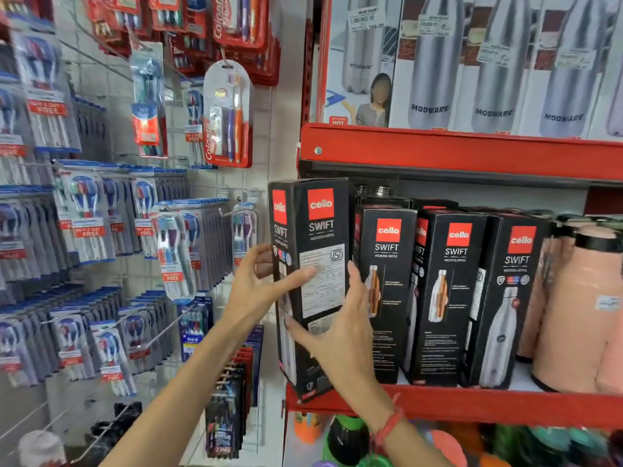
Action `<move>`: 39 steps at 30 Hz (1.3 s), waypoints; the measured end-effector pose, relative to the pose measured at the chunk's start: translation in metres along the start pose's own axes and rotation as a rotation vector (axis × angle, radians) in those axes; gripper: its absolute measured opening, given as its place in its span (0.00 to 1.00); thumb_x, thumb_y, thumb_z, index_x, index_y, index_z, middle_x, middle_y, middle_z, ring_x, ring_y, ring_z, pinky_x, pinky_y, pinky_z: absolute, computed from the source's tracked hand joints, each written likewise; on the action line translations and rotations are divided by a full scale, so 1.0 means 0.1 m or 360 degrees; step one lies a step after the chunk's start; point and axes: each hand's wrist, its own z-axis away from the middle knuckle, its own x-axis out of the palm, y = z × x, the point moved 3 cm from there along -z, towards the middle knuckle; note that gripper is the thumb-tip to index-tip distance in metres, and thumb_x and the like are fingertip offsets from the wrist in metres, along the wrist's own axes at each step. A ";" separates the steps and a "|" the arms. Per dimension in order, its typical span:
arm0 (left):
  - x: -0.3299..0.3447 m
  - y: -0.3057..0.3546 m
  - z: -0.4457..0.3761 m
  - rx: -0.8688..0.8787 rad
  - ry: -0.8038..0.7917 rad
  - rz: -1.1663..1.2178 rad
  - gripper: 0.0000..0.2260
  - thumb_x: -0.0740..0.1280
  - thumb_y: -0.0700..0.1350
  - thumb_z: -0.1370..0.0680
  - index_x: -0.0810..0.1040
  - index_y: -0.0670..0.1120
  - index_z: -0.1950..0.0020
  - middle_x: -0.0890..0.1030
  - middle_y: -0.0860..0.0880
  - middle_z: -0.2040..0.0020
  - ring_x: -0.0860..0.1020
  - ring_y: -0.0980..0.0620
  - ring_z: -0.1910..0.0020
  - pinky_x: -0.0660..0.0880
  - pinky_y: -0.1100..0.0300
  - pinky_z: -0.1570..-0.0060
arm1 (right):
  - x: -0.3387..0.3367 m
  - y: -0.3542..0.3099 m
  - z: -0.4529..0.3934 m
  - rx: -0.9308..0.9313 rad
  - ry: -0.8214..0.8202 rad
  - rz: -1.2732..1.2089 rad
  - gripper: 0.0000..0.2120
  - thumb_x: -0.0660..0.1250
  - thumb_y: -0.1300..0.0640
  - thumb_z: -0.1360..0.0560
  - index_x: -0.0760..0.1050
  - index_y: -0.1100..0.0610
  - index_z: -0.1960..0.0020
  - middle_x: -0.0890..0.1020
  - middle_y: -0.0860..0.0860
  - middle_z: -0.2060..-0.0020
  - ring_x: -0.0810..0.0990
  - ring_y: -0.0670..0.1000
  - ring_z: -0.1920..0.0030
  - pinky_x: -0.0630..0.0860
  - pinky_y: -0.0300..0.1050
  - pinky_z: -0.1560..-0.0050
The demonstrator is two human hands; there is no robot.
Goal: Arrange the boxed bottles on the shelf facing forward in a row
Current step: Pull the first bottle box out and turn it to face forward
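A tall black Cello Swift bottle box (312, 237) stands at the left end of the red shelf (472, 404), its base over the shelf's front edge, its side panel with a white label turned toward me. My left hand (259, 284) grips its left edge, thumb across the label. My right hand (340, 328) presses on its lower right front, fingers wrapped around the corner. Three more black Cello Swift boxes (387, 281) (448, 291) (505, 298) stand in a row to the right, pictured bottles facing forward. More boxes sit behind them.
Peach flasks (580, 311) crowd the shelf's right end. The red shelf above (455, 153) carries Modware bottle boxes (499, 62). Toothbrush packs (229, 112) hang on a wire grid to the left. Coloured bottles (347, 439) sit on the shelf below.
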 end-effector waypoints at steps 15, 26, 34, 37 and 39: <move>0.18 -0.40 -0.04 0.0206 -0.0190 -0.0038 0.38 0.70 0.33 0.26 0.57 0.55 0.24 0.74 0.59 0.33 0.73 0.65 0.34 0.77 0.62 0.41 | -0.15 0.16 -0.50 0.0023 -0.0577 0.0108 0.45 0.68 0.60 0.26 0.38 0.51 0.23 0.64 0.48 0.27 0.61 0.54 0.28 0.56 0.36 0.38; 0.47 -0.87 -0.21 0.0129 -0.0124 -0.0148 0.39 0.68 0.29 0.26 0.56 0.59 0.26 0.74 0.72 0.38 0.75 0.63 0.35 0.74 0.52 0.34 | 0.16 0.45 -0.47 0.0188 -0.0086 0.0762 0.37 0.66 0.59 0.25 0.48 0.60 0.24 0.79 0.53 0.40 0.73 0.55 0.35 0.69 0.46 0.38; 0.49 -0.92 -0.10 0.0137 -0.0012 -0.0098 0.36 0.67 0.32 0.24 0.56 0.54 0.23 0.72 0.65 0.35 0.72 0.74 0.39 0.72 0.75 0.42 | 0.02 0.46 -0.38 -0.0229 0.0304 0.0935 0.25 0.78 0.56 0.36 0.78 0.60 0.41 0.82 0.53 0.70 0.82 0.53 0.72 0.77 0.45 0.76; 0.49 -0.95 -0.06 0.0113 0.0038 -0.0158 0.34 0.68 0.35 0.24 0.58 0.56 0.24 0.73 0.67 0.37 0.72 0.74 0.38 0.72 0.75 0.43 | -0.24 0.50 -0.32 -0.0278 0.0605 0.0654 0.21 0.73 0.57 0.29 0.75 0.59 0.38 0.81 0.55 0.55 0.76 0.55 0.54 0.77 0.47 0.54; 0.50 -0.95 -0.04 0.0092 0.0096 -0.0217 0.33 0.69 0.37 0.24 0.60 0.59 0.26 0.73 0.66 0.37 0.73 0.73 0.40 0.73 0.73 0.42 | -0.33 0.57 -0.32 -0.0044 0.0672 0.0590 0.30 0.72 0.51 0.30 0.68 0.60 0.32 0.74 0.58 0.45 0.70 0.55 0.47 0.72 0.48 0.46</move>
